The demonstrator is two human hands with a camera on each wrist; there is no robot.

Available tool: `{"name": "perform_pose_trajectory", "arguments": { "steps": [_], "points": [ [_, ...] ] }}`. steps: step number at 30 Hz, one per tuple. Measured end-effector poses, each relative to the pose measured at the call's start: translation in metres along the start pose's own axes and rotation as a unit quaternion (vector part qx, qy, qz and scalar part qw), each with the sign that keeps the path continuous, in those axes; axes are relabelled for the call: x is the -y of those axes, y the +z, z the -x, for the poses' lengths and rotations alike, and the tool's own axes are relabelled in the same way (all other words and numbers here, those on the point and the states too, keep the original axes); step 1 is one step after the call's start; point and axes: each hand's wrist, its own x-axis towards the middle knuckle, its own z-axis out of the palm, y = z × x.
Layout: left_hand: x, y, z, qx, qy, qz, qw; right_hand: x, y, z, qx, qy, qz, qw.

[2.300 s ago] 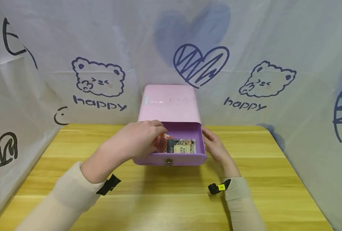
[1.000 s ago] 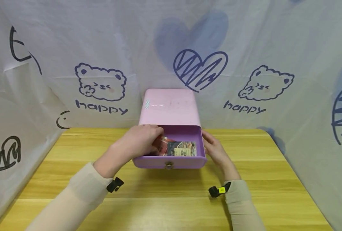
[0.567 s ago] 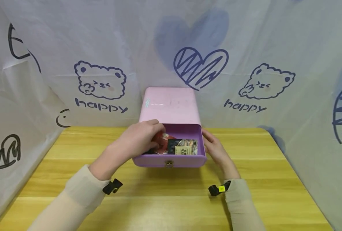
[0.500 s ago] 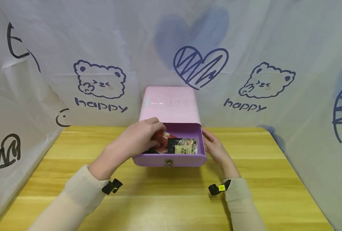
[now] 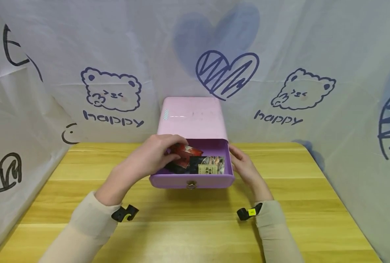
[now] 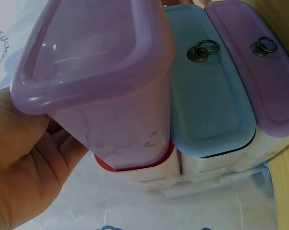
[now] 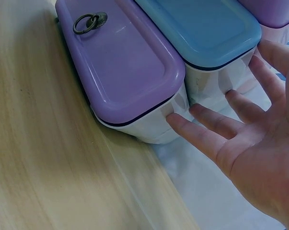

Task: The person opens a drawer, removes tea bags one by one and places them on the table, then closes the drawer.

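Note:
A pink cabinet (image 5: 193, 118) has its top purple drawer (image 5: 199, 181) pulled out. My left hand (image 5: 145, 157) reaches over the drawer's left side and pinches a red packet (image 5: 192, 151) between thumb and fingers. A dark packet with a food picture and a pale label (image 5: 211, 167) lies to its right in the drawer. In the left wrist view the drawer's wall hides what the left fingers (image 6: 43, 158) hold. My right hand (image 5: 247, 168) is at the cabinet's right side; in the right wrist view its fingers (image 7: 211, 122) are spread, tips against the pale side.
Below the pulled-out drawer are a blue drawer (image 6: 211, 96) and another purple drawer (image 7: 120, 57), both closed, with ring pulls. The cabinet stands on a wooden table (image 5: 195, 226) against a printed white cloth (image 5: 168, 44).
My left hand has drawn back slightly to the left, its thumb now showing. The red packet has turned and risen, and more of the dark packet shows. The right hand stays put.

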Motion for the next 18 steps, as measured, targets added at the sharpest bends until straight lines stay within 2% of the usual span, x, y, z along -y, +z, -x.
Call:
{"name": "perform_pose_trajectory", "arguments": {
  "steps": [10, 18],
  "points": [
    [0.008, -0.002, 0.008, -0.061, 0.014, 0.021, 0.9979, 0.001, 0.0, 0.001, -0.001, 0.001, 0.006, 1.0],
    [0.01, -0.007, 0.015, -0.102, -0.015, 0.041, 0.9939, 0.002, 0.001, 0.002, -0.001, 0.002, 0.005, 1.0]
  ]
}}
